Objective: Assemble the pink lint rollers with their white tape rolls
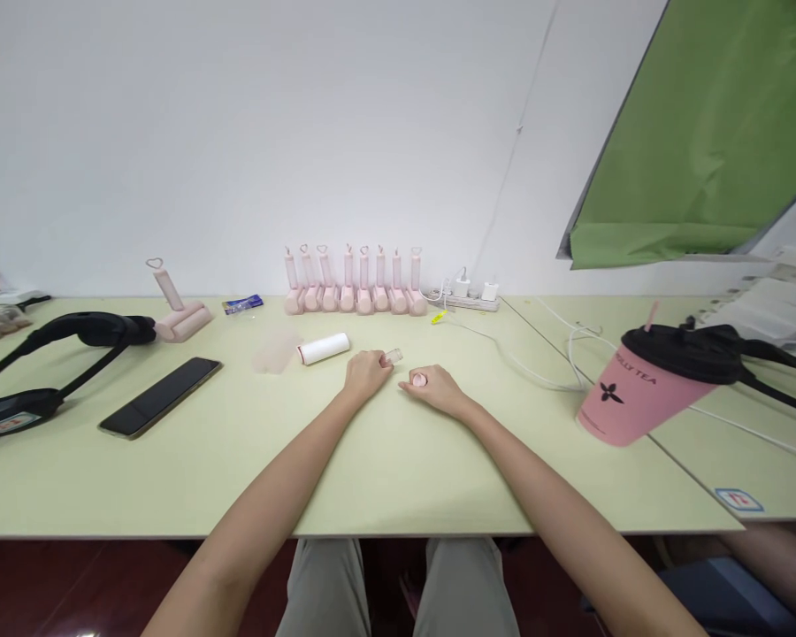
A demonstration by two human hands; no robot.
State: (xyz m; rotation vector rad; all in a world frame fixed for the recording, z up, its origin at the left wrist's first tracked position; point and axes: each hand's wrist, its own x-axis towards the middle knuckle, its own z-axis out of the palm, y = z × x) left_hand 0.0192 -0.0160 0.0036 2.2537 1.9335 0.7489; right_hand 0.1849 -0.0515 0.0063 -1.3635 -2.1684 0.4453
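Observation:
My left hand [366,374] rests on the table with its fingers closed on a small clear plastic piece [394,356], which sticks out to the right. Close beside it, my right hand [440,389] is wrapped around a pale pink cylindrical piece [419,379], seen end-on, so its length is hidden. The two held pieces are apart. Left of my left hand lies a white paper roll [325,349], next to a thin pale pink sheet [277,352].
Along the wall stands a row of several pink lint rollers [364,301]. Another lint roller [183,320], a blue packet [242,305], a phone [160,396] and a black headset [59,398] are leftward. Rightward are a power strip [468,303], white cables and a pink cup [637,394].

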